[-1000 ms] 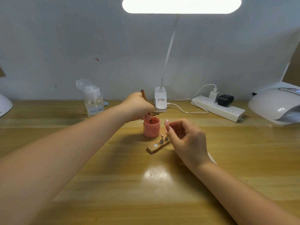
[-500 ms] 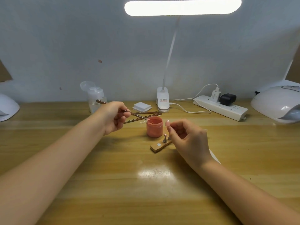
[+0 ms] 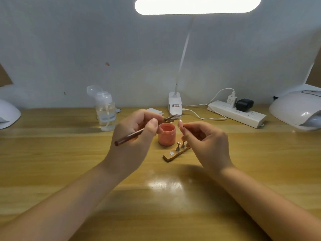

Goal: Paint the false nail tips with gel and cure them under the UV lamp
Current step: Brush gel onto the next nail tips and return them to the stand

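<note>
nail-art work desk, wooden table point(image 3: 52, 153), uv lamp point(image 3: 298, 110), gel pot point(image 3: 166, 134), clip-on desk light point(image 3: 175, 105), power strip point(image 3: 243, 117)

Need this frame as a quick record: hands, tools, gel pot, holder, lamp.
left hand: grips brush, tip end above the pot
right hand: pinches nail tip on its stand
gel pot: open, orange, between the hands
holder strip: wooden, more nail stands on it
UV lamp: far right on table, not in use
</note>
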A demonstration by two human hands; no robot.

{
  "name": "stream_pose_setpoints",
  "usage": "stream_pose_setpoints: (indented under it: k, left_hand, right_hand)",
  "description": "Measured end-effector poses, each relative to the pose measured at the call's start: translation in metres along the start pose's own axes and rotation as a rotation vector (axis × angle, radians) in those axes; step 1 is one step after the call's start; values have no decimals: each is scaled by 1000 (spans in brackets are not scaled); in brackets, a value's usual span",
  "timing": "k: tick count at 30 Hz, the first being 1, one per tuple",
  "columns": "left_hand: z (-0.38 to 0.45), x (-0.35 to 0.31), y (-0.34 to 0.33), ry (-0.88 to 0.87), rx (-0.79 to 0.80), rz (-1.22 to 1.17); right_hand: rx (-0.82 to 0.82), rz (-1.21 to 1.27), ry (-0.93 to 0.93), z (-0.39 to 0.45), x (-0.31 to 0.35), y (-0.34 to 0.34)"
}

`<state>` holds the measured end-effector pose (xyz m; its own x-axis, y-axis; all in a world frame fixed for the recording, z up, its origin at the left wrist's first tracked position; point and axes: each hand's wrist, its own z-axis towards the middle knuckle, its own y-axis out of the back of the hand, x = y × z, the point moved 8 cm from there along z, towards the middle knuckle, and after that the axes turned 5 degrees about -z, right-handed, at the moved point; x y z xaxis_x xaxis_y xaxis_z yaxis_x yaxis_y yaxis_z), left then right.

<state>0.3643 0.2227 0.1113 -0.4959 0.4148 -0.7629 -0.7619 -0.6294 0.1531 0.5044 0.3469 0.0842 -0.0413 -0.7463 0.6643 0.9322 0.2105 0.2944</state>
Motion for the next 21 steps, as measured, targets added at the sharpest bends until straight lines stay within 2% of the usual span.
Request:
stream_pose_setpoints:
  k: [8,13,17,21]
  left_hand:
    - [-7,-10,-7,-111,34,140]
    - [-10,-14,-1,-134,-15,99]
    - [-12,-16,-6,-167,31,135]
    - [-12,-17,-5,-167,-3,118]
  right_hand:
    - [2,7,-17,2,1,2]
    - [-5,9,-1,2,4,3]
    - [8,-8,12,3,5,3]
    - [2,7,13,3,7,4]
